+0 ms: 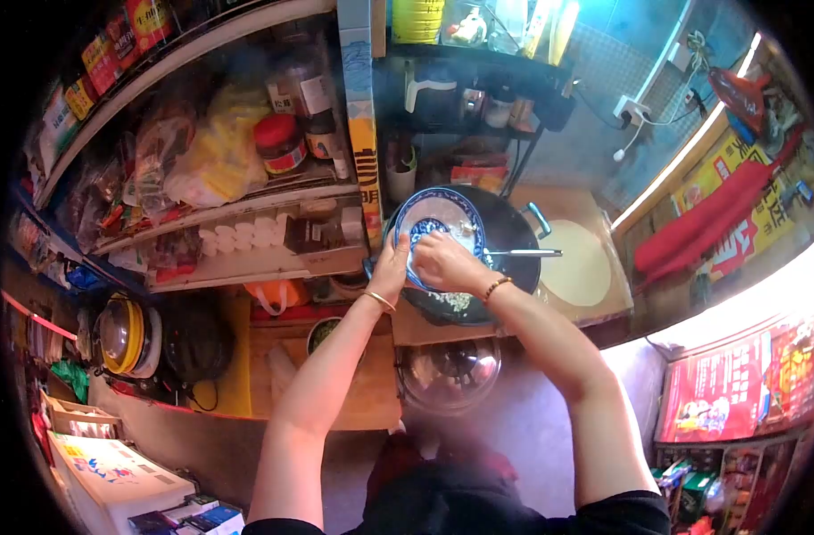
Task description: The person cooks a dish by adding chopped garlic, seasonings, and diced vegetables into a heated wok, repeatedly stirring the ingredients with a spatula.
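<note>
A blue-and-white patterned bowl (441, 203) is tilted over a dark wok (511, 263), its inside facing me. My left hand (391, 266) grips the bowl by its left rim, thumb on the inner side. Inside the bowl, my right hand (449, 262) has its fingers curled in; whatever they pinch is hidden. Small white chopped bits (449, 303) lie in the wok below, and a few cling to the bowl's right inner side. A metal utensil handle (536, 253) sticks out over the wok's right edge.
A round cream-coloured board or lid (574, 263) lies right of the wok. At left, a wooden counter (262, 357) carries a bowl of green food (323, 333). Shelves hold a red-lidded jar (280, 143). Below the wok sits a shiny metal lid or basin (450, 373).
</note>
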Tool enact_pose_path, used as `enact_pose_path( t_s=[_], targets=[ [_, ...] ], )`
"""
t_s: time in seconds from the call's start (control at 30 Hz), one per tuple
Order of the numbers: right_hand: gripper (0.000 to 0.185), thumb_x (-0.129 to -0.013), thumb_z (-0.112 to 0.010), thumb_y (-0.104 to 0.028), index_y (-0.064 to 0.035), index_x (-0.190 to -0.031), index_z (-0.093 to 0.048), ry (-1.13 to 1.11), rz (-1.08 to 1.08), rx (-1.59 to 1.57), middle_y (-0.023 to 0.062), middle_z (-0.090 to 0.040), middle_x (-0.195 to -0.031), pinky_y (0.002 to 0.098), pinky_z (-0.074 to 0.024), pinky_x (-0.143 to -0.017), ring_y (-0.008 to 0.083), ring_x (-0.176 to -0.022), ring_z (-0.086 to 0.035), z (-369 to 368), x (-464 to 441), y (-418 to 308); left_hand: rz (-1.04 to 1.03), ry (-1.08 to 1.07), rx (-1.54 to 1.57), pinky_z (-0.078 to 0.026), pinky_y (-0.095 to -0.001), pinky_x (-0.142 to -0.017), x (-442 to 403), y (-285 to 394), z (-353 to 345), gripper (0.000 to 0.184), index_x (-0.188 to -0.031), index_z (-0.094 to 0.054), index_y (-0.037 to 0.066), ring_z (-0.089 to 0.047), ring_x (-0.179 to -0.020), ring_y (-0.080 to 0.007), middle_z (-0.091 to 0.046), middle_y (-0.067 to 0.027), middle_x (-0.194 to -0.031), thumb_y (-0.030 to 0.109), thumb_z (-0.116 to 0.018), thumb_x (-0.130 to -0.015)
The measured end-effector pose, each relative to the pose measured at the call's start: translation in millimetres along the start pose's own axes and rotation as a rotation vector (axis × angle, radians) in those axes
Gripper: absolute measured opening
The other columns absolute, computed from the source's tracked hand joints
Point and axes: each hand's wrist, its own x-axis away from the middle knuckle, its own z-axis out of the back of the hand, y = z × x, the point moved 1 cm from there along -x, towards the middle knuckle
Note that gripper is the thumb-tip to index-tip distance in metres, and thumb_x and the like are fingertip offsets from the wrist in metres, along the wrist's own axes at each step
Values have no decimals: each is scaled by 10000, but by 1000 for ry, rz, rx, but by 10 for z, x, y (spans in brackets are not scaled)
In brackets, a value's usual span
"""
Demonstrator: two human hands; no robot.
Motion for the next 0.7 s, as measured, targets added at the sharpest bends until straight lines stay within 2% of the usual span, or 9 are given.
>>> enact_pose_path(
  t_s=[0.03, 0.1, 0.17, 0.23, 0.37, 0.43, 0.57, 0.63, 0.7],
  targets=[
    [84, -738, -565, -137, -55, -749, -560, -141, 55, 87, 94, -525, -781, 374, -412, -741, 273, -801, -507, 72, 70, 65, -7, 4, -2, -301, -314, -995, -34, 32, -34, 571, -1300, -335, -4, -422, -1156, -216, -439, -135, -1258, 435, -389, -938],
    [72, -691, -590, -128, -70, -731, -578, -154, 138, 246, 58, -531, -765, 354, -409, -775, 234, -827, -507, 177, 187, 262, -173, 82, -357, -296, -321, -997, -86, 120, -111, 590, -1304, -321, -21, -407, -1181, -234, -443, -160, -1257, 437, -383, -939],
    [95, -698, -594, -123, -68, -775, -584, -177, 170, 271, 60, -536, -812, 361, -402, -802, 236, -851, -513, 362, 178, 386, -220, 24, -412, -281, -339, -1012, -146, 219, -202, 577, -1311, -312, -30, -389, -1213, -273, -427, -190, -1275, 410, -384, -944],
    [132, -702, -594, -116, -70, -826, -583, 154, 203, 251, 65, -541, -855, 364, -401, -813, 242, -860, -516, 481, 37, 339, -290, 7, -603, -279, -353, -1019, -233, 170, -267, 529, -1304, -321, -32, -376, -1229, -309, -412, -211, -1291, 354, -391, -949],
    [122, -709, -602, -155, -76, -800, -585, 250, 41, 253, 74, -549, -879, 341, -407, -804, 239, -896, -512, 244, 121, 650, -416, -24, -743, -300, -368, -1009, -309, 210, -437, 463, -1301, -329, -23, -372, -1220, -355, -403, -238, -1286, 254, -410, -938],
    [136, -698, -620, -166, -78, -798, -593, 231, 26, 284, 77, -556, -862, 341, -417, -789, 242, -885, -519, 224, 246, 746, -423, -3, -753, -319, -379, -989, -343, 242, -448, 449, -1307, -320, -18, -398, -1181, -371, -418, -245, -1249, 177, -429, -918],
    [111, -658, -644, -130, -65, -735, -599, -79, -29, 203, 95, -549, -838, 355, -421, -767, 257, -857, -519, 223, 392, 897, -543, 28, -949, -339, -402, -956, -369, 369, -496, 481, -1308, -307, -7, -429, -1090, -414, -426, -256, -1180, 58, -453, -854],
    [82, -664, -624, -107, -56, -724, -600, 288, -24, 192, 104, -550, -800, 361, -418, -763, 269, -849, -514, 322, 336, 965, -440, -5, -986, -350, -406, -947, -363, 396, -539, 490, -1310, -309, 6, -433, -1084, -418, -420, -260, -1186, 42, -452, -843],
    [67, -677, -592, -87, -46, -730, -600, 395, -133, 168, 126, -554, -793, 379, -416, -767, 300, -843, -515, 200, 291, 964, -466, 12, -962, -358, -408, -940, -361, 387, -595, 494, -1312, -309, 15, -438, -1076, -420, -419, -259, -1185, 36, -454, -841]
  ],
)
